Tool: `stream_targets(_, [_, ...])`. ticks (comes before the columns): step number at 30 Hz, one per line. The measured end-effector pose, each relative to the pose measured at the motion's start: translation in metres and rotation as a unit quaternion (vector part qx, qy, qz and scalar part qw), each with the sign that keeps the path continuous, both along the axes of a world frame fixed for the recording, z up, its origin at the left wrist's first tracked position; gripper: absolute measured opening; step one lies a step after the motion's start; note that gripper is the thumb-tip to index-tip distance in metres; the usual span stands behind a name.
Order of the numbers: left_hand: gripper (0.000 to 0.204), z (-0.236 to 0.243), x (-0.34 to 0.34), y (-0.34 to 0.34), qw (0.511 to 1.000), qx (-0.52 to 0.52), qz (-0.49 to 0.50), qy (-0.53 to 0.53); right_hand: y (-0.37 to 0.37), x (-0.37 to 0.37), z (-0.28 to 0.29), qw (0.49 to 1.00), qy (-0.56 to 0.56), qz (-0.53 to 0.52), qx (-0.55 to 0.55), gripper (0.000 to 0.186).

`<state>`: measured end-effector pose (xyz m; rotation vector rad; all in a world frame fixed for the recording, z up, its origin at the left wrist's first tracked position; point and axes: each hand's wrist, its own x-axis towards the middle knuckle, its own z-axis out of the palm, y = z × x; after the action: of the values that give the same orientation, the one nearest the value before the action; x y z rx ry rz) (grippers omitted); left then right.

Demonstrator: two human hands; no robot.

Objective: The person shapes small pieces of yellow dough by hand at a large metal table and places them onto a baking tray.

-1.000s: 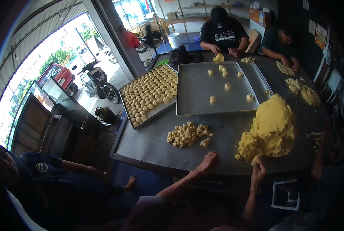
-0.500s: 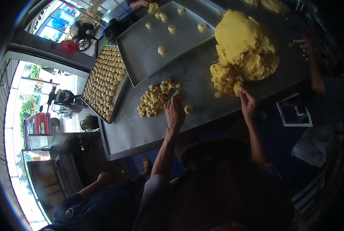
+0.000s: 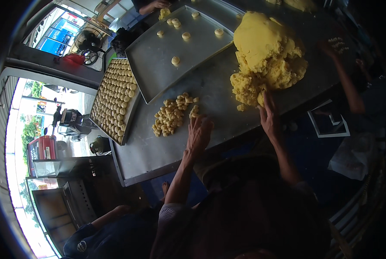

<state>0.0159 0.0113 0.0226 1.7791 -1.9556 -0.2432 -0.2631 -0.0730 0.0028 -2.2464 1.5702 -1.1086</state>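
My left hand is over the metal table with its fingers curled down, just right of a pile of small pale filling pieces. One loose filling piece lies by its fingertips. Whatever is under those fingers is hidden. At the near lower edge of a big yellow dough mound, my right hand has its fingers against a small lump of dough, which they seem to pinch.
A large tray holding several round dough pieces lies beyond the pile. Left of it, another tray is filled with rows of them. Co-workers' hands show at the far edge and right side; another person sits lower left.
My left hand has shifted nearer and over the spot where a round dough piece lay, which is now hidden. My right hand stays at the mound, its fingers straighter. The whole view has shifted slightly.
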Motion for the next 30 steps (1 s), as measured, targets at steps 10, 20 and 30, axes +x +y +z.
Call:
stream_targets(10, [0.029,0.039,0.052,-0.035,0.981,-0.01,0.167,0.095,-0.018,-0.013,-0.019,0.998,-0.045,0.003,0.052,0.046])
stream_targets(20, [0.026,-0.023,0.054,-0.026,0.969,0.026,0.19,0.156,-0.026,-0.04,0.017,0.991,0.071,-0.002,0.118,0.039])
stream_targets(30, [0.022,-0.011,0.051,-0.064,0.925,-0.057,0.227,0.3,-0.013,-0.029,-0.004,0.998,-0.01,-0.026,0.065,0.03])
